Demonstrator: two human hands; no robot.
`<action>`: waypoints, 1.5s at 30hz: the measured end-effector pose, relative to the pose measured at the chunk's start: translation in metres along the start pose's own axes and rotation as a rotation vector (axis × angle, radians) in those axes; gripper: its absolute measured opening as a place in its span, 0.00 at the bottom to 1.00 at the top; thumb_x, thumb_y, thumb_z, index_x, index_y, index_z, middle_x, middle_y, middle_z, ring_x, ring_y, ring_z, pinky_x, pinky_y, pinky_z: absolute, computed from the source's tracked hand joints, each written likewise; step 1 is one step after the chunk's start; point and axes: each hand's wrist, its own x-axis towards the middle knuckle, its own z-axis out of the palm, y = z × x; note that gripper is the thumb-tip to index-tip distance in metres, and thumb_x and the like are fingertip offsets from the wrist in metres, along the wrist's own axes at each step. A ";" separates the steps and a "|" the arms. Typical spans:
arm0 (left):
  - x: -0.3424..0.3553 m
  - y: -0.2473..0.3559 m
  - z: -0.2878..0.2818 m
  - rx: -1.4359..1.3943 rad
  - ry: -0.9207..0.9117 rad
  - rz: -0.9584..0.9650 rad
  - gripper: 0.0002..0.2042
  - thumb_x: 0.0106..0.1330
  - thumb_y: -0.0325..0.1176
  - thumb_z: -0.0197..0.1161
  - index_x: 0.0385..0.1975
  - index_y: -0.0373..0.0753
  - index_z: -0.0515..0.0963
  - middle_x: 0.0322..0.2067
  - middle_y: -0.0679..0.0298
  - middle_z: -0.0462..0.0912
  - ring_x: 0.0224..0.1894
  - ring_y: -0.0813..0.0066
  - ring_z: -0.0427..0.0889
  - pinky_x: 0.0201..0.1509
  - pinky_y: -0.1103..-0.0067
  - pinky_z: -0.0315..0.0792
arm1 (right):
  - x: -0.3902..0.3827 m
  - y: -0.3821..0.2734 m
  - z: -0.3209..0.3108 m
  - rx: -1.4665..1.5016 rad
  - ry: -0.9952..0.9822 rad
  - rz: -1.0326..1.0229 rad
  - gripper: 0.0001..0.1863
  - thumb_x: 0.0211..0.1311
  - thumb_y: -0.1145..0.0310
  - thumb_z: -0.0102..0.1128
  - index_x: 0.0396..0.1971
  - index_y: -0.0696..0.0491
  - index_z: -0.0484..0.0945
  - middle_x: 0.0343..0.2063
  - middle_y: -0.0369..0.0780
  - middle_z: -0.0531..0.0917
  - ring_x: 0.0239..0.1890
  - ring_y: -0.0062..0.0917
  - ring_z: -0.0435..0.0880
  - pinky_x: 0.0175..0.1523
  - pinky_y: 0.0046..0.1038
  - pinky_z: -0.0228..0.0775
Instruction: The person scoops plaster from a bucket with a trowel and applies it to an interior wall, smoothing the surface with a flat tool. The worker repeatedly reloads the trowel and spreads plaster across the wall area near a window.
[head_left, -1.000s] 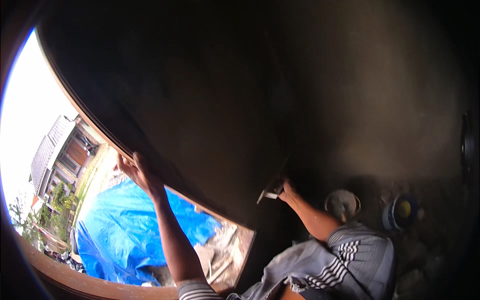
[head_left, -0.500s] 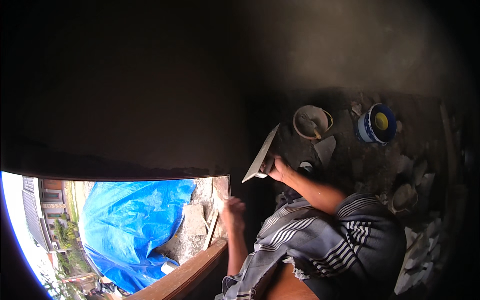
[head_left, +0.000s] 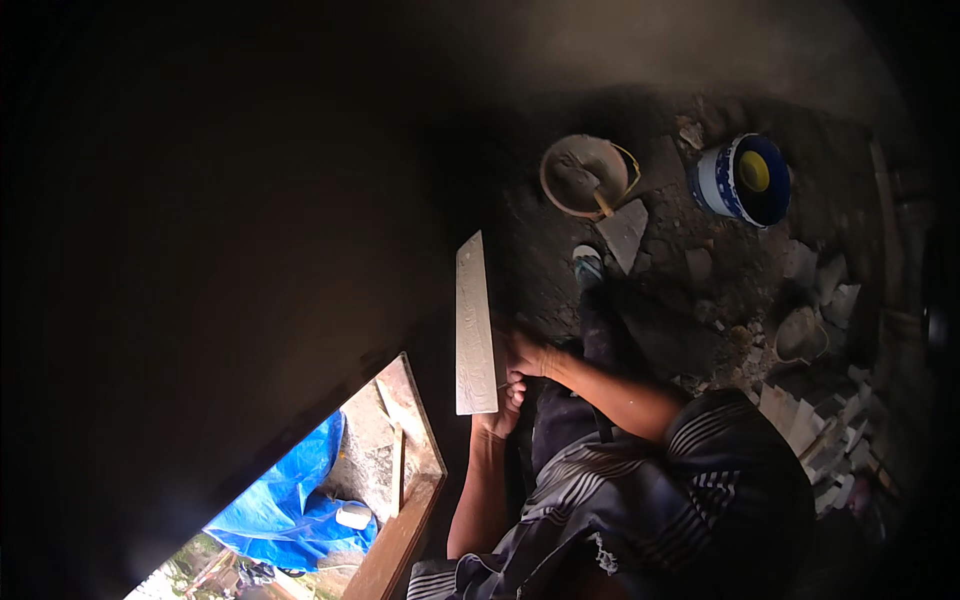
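A plastering trowel (head_left: 474,330) with a long, flat, pale blade stands nearly upright in front of me, beside the dark wall. My right hand (head_left: 525,355) is closed at the handle side, behind the blade; the handle itself is hidden. My left hand (head_left: 505,408) is at the blade's lower end, its fingers curled by the right edge and partly covered by the blade. The two hands almost touch. Thin smears of wet-looking plaster show on the blade's face. Farther off, a mortar bucket (head_left: 558,200) with a yellow handle holds a small wooden-handled trowel (head_left: 601,200).
A blue-and-white bucket (head_left: 716,180) contains a yellow vessel (head_left: 753,171). A broken slab (head_left: 624,232) lies near my sandalled foot (head_left: 587,262). Rubble (head_left: 835,440) and an old container (head_left: 797,335) are at right. At lower left, a wooden window frame (head_left: 395,535) opens onto a blue tarpaulin (head_left: 275,495).
My left hand has come up from the window frame to the trowel. The trowel has moved left and down and turned more upright. The view has shifted, showing less of the window.
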 end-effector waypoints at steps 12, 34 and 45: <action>0.197 -0.033 0.019 -0.361 -0.337 -0.121 0.16 0.70 0.40 0.49 0.49 0.34 0.71 0.36 0.58 0.78 0.34 0.67 0.79 0.36 0.74 0.79 | -0.021 -0.166 -0.063 -0.824 0.300 -0.199 0.20 0.67 0.55 0.51 0.48 0.56 0.73 0.40 0.40 0.79 0.42 0.29 0.77 0.48 0.31 0.70; 0.291 -0.049 -0.065 0.283 0.262 0.300 0.24 0.69 0.46 0.52 0.59 0.37 0.66 0.51 0.57 0.75 0.49 0.62 0.77 0.52 0.66 0.76 | 0.013 -0.416 -0.254 -2.475 1.044 0.559 0.12 0.53 0.68 0.54 0.35 0.56 0.82 0.38 0.49 0.84 0.45 0.39 0.83 0.46 0.37 0.76; 0.304 -0.049 -0.068 0.291 0.253 0.295 0.26 0.69 0.49 0.50 0.60 0.38 0.65 0.52 0.57 0.74 0.51 0.61 0.76 0.54 0.64 0.74 | 0.011 -0.392 -0.310 -2.277 1.045 0.551 0.14 0.57 0.67 0.52 0.33 0.60 0.81 0.37 0.53 0.82 0.39 0.47 0.83 0.48 0.42 0.74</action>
